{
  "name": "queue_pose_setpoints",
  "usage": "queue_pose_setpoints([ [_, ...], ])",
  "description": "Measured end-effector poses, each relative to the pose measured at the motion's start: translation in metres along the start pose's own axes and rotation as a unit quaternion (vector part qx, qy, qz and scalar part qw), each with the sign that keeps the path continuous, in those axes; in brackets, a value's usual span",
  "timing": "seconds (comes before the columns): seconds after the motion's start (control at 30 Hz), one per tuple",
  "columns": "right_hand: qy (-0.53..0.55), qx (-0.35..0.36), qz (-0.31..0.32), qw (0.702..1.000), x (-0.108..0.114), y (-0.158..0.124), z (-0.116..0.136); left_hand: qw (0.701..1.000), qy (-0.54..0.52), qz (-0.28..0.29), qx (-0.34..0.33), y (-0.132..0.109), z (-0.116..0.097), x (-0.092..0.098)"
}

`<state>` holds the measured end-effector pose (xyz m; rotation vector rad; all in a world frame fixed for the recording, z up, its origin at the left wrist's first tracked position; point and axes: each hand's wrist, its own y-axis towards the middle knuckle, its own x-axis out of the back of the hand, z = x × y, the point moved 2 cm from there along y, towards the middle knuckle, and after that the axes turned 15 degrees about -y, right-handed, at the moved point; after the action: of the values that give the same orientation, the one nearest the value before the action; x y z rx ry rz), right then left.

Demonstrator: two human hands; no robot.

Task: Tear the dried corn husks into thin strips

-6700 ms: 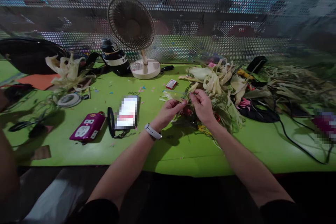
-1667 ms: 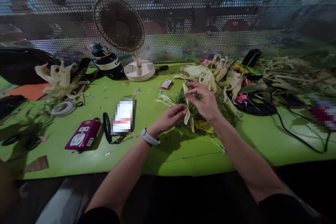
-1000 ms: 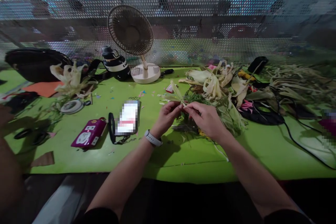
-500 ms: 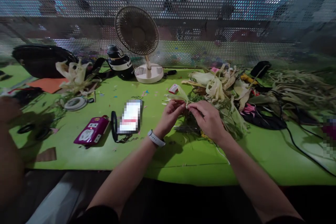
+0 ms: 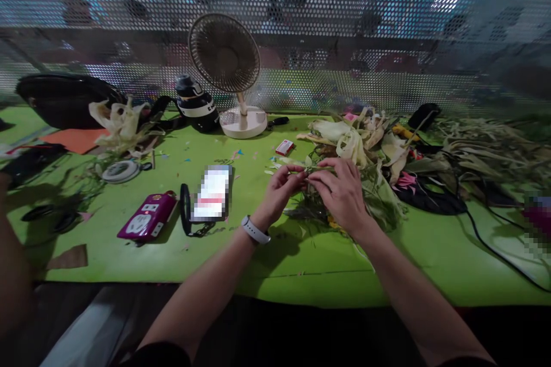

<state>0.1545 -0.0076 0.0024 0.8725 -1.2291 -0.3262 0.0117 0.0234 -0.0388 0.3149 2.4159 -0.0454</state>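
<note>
Just left of a heap of dried corn husks (image 5: 350, 146), my two hands meet at the middle of the green table. My left hand (image 5: 279, 189), with a pale band on its wrist, has thumb and index finger pinched together. Facing it, my right hand (image 5: 342, 189) pinches too, its other fingers partly spread. A small greenish piece of corn husk (image 5: 309, 164) shows between the fingertips; most of it is hidden by them. Beneath the hands lie loose green stems and leaf scraps (image 5: 310, 206).
A small fan (image 5: 243, 121) and a dark bottle (image 5: 198, 104) stand at the back. Left of my hands are a phone (image 5: 212, 192), a purple pouch (image 5: 148, 218), a tape roll (image 5: 121, 171) and a husk flower (image 5: 120, 120). Another person's arm (image 5: 12, 252) reaches in at far left.
The broad pale husk leaf that stuck up from my fingertips no longer stands there; a smaller greenish bit shows instead. My right hand has shifted slightly left and up, its fingers more raised.
</note>
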Motion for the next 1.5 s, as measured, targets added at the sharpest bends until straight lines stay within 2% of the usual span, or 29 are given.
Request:
queue_pose_setpoints([
  [0.1, -0.026, -0.01, -0.015, 1.0, 0.002, 0.001, 0.0, 0.999, 0.023, 0.011, -0.026, -0.001, -0.003, -0.002],
  [0.27, 0.018, 0.012, 0.024, 0.999, -0.001, 0.001, -0.001, 0.996, 0.06, 0.01, -0.065, -0.001, -0.002, 0.001],
  [0.63, 0.131, -0.046, 0.051, 0.989, -0.002, 0.003, -0.005, 0.997, 0.042, 0.019, -0.069, -0.001, 0.003, -0.001],
  [0.83, 0.11, -0.054, 0.017, 0.992, -0.001, 0.003, -0.004, 0.998, 0.013, 0.019, -0.062, -0.004, -0.001, -0.004],
  [1.0, 0.13, -0.053, 0.027, 0.99, -0.004, 0.002, -0.004, 0.997, 0.031, 0.0, -0.073, -0.004, 0.0, -0.001],
  [1.2, 0.132, -0.045, 0.042, 0.989, -0.006, 0.001, -0.007, 0.999, -0.008, -0.007, -0.045, 0.001, 0.006, 0.003],
  [1.4, 0.12, -0.002, 0.041, 0.992, -0.011, -0.001, -0.006, 0.997, -0.044, -0.023, 0.062, 0.001, 0.005, 0.001],
  [1.5, 0.132, -0.004, 0.03, 0.991, -0.012, 0.0, -0.006, 0.997, -0.054, -0.014, 0.062, 0.0, 0.003, -0.001],
])
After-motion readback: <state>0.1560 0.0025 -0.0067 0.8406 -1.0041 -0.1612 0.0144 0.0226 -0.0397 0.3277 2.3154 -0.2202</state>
